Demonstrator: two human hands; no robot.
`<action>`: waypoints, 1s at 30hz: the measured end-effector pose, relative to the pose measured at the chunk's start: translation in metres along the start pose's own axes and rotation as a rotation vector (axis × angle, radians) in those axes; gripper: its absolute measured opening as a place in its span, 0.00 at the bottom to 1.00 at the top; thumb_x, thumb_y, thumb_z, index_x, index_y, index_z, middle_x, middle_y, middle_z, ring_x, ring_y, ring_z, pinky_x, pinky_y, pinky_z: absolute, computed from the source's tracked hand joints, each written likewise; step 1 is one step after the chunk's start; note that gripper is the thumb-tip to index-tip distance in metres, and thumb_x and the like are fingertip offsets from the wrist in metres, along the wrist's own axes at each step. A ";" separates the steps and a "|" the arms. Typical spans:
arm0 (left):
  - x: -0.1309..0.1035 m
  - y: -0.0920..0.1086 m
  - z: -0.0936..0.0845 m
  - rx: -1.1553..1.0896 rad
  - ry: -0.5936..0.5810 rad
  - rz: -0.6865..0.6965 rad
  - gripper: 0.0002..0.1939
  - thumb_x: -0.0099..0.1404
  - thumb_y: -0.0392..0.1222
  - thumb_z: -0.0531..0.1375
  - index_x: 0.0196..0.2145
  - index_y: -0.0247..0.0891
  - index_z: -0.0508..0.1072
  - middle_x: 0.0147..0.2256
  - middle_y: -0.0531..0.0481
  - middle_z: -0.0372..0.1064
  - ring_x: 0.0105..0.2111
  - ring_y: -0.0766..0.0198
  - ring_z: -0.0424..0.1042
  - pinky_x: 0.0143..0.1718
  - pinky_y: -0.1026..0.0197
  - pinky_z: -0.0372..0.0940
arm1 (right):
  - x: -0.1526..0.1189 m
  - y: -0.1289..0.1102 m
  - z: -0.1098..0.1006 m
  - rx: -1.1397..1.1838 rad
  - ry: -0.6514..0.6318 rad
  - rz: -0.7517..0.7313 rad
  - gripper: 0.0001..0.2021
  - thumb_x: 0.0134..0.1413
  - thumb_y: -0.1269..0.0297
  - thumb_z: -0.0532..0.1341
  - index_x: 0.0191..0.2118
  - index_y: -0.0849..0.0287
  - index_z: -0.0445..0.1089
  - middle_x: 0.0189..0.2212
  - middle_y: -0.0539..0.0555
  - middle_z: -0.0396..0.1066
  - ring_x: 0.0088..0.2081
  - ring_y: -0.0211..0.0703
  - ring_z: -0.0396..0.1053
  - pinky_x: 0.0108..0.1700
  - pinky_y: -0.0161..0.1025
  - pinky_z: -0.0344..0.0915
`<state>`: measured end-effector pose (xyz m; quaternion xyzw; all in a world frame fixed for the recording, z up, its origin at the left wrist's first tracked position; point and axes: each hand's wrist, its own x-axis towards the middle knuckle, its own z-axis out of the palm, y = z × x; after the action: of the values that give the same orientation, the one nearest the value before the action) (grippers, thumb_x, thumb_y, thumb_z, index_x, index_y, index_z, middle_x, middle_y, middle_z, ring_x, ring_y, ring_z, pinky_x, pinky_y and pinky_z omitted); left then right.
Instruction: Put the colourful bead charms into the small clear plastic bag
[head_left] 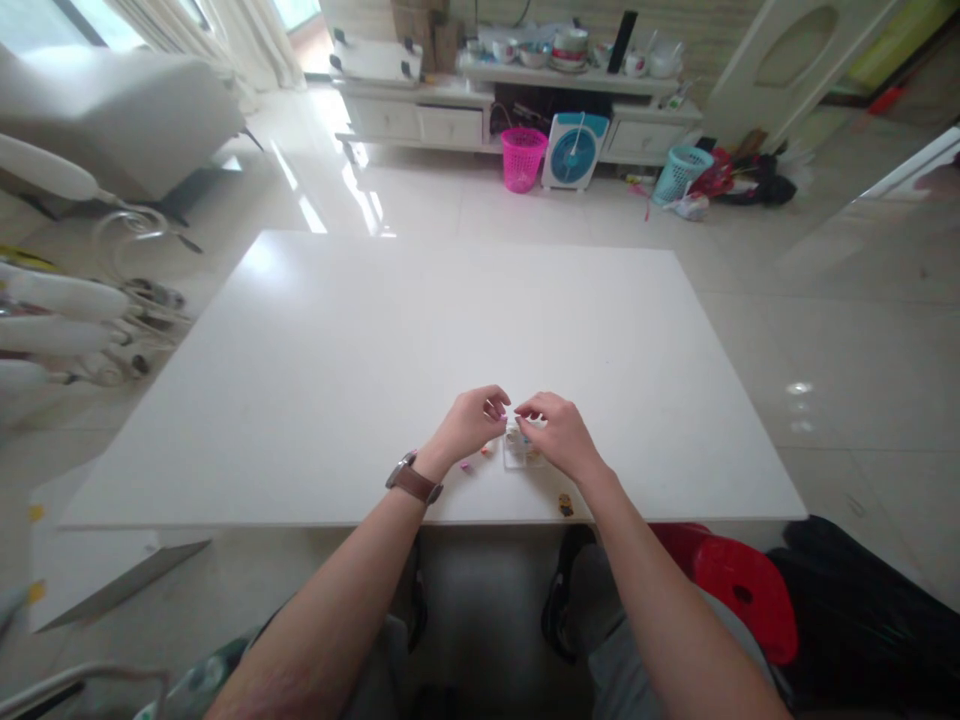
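Over a small clear compartment box [519, 460] near the table's front edge, my two hands meet almost fingertip to fingertip. My left hand [478, 418], with a brown-strapped watch on its wrist, is closed in a pinch. A tiny pinkish-purple piece seems to show at its fingertips. Fingers and thumb of my right hand [556, 425] are pinched too; whatever they hold is too small to make out. Small light-coloured bits lie in the box, partly hidden by the hands. Left of it lie a purple piece [465, 467] and an orange piece [486, 450].
A small yellow-and-dark figure [565, 505] lies on the white table [420, 330], near its front edge. To the right below stands a red stool [750, 595]. Beyond the table are a pink basket [523, 160], a blue fan [574, 150] and a low cabinet [390, 120].
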<state>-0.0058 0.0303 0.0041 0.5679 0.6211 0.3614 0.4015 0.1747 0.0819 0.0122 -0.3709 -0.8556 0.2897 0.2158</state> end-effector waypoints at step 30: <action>-0.004 -0.002 -0.004 0.204 0.016 0.085 0.10 0.58 0.30 0.57 0.35 0.37 0.75 0.34 0.48 0.76 0.34 0.63 0.75 0.37 0.62 0.70 | -0.010 0.005 -0.010 -0.522 -0.253 0.187 0.10 0.61 0.62 0.59 0.33 0.56 0.76 0.35 0.54 0.76 0.37 0.42 0.70 0.36 0.37 0.56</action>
<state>-0.0100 0.0262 0.0048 0.6287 0.6331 0.3176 0.3210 0.1895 0.0805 0.0145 -0.4519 -0.8833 0.1223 -0.0228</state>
